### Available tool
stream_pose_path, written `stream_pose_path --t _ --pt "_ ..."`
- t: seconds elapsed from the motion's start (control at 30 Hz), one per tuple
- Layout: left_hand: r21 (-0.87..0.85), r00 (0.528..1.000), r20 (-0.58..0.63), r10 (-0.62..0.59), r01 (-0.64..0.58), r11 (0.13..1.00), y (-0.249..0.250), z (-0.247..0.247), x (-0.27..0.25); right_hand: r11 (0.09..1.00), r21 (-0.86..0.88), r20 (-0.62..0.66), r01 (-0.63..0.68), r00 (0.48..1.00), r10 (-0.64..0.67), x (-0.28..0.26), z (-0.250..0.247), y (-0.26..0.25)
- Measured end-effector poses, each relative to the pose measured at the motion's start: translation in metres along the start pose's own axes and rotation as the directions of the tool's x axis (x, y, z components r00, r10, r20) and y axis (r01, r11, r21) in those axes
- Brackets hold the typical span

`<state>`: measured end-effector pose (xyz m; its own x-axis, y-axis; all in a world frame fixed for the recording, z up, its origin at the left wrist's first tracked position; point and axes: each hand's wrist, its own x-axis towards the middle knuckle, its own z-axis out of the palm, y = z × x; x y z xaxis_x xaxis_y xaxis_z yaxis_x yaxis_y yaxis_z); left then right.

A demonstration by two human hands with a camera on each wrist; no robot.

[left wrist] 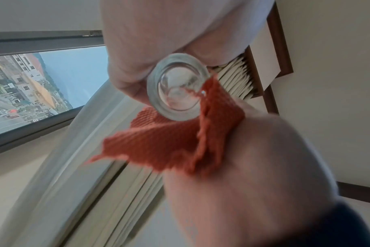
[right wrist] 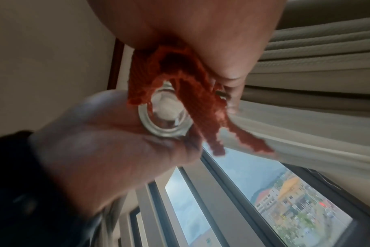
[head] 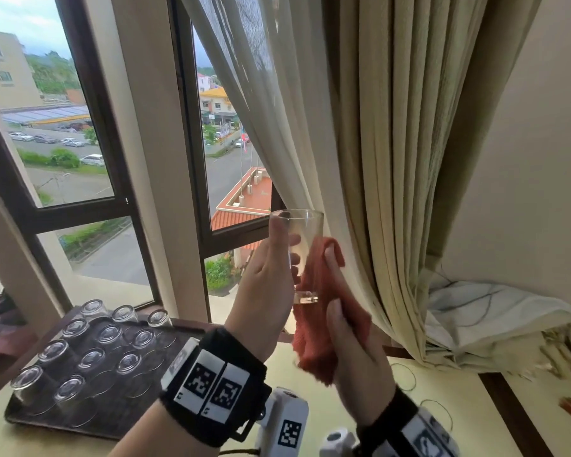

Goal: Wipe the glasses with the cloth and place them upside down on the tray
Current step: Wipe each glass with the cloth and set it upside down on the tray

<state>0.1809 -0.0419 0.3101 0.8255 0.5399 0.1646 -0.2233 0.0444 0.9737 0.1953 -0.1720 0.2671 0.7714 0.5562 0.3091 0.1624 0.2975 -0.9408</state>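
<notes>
A window [head: 80, 127] and beige curtain [head: 393, 143] fill the upper frame; the pale table [head: 442, 407] runs along the bottom. At lower left, your dark tray [head: 119, 420] carries eleven glasses [head: 91, 359], all upside down. At centre, your left hand [head: 264, 275] wraps its grip around one upright glass [head: 302, 245], thumb near the rim. Just right of it, your right hand [head: 353, 351] pinches the one red cloth [head: 317, 324] against the glass wall.
</notes>
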Motion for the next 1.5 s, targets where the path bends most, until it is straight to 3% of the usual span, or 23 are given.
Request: stream_pose_path --t 0.1,0.2,0.37,0.5,0.63,0.73,0.83,0.9,1.0,1.1,1.2,1.3,1.4,1.5 --pt "-0.032 0.998 0.058 0.019 -0.017 0.999 -0.011 0.009 -0.003 0.995 0.060 -0.038 0.074 0.997 -0.071 0.022 -0.005 -0.022" --pt "-0.047 1.000 0.000 0.011 -0.011 0.999 -0.012 0.013 -0.004 0.987 0.092 0.017 0.129 0.991 -0.131 0.025 0.000 -0.033" --pt "-0.053 0.997 -0.075 -0.004 0.000 0.999 -0.001 0.003 0.003 0.980 -0.121 0.084 0.155 0.986 -0.145 -0.004 0.003 0.003" --pt "-0.004 0.997 -0.074 -0.002 0.001 1.000 0.001 0.000 0.000 0.997 0.005 0.059 -0.080 0.995 0.080 -0.010 0.001 0.009" --pt "-0.051 0.999 0.009 -0.034 0.034 0.998 -0.006 0.009 -0.007 0.997 0.065 -0.042 0.030 0.999 -0.027 0.014 -0.003 -0.016" --pt "-0.080 0.999 -0.030 -0.035 0.032 0.996 -0.007 0.016 -0.008 0.988 0.106 -0.020 0.108 0.994 -0.107 0.020 -0.004 -0.033" --pt "-0.120 0.999 -0.038 0.022 -0.026 0.992 -0.001 0.013 -0.004 0.970 -0.066 0.046 0.232 0.972 -0.229 0.007 0.005 -0.025" --pt "-0.120 0.999 -0.015 0.035 -0.037 0.992 0.006 0.006 -0.001 0.953 -0.170 0.131 0.251 0.964 -0.230 -0.004 0.003 -0.007" --pt "-0.062 0.998 -0.064 -0.018 0.014 0.998 0.007 -0.005 0.005 0.981 -0.126 0.179 0.151 0.976 -0.127 -0.018 -0.002 0.005" --pt "-0.097 0.989 -0.134 -0.067 0.054 0.994 0.005 -0.008 0.004 0.996 -0.064 0.081 0.060 0.995 -0.055 -0.014 -0.004 0.003" --pt "-0.144 0.993 -0.040 -0.113 0.106 0.984 0.005 0.001 -0.008 0.996 -0.021 -0.025 0.083 0.996 -0.084 0.006 -0.008 -0.014" --pt "-0.159 0.985 0.004 -0.172 0.170 0.973 0.005 0.015 -0.017 0.993 0.015 0.025 0.120 0.992 -0.120 0.022 -0.010 -0.027" --pt "-0.152 0.984 -0.033 -0.178 0.171 0.974 0.010 0.018 -0.016 0.967 -0.107 0.105 0.232 0.970 -0.221 0.014 -0.004 -0.031" --pt "-0.103 0.982 -0.094 -0.162 0.153 0.983 0.015 0.008 -0.009 0.903 -0.319 0.200 0.287 0.952 -0.232 0.000 0.000 -0.019"
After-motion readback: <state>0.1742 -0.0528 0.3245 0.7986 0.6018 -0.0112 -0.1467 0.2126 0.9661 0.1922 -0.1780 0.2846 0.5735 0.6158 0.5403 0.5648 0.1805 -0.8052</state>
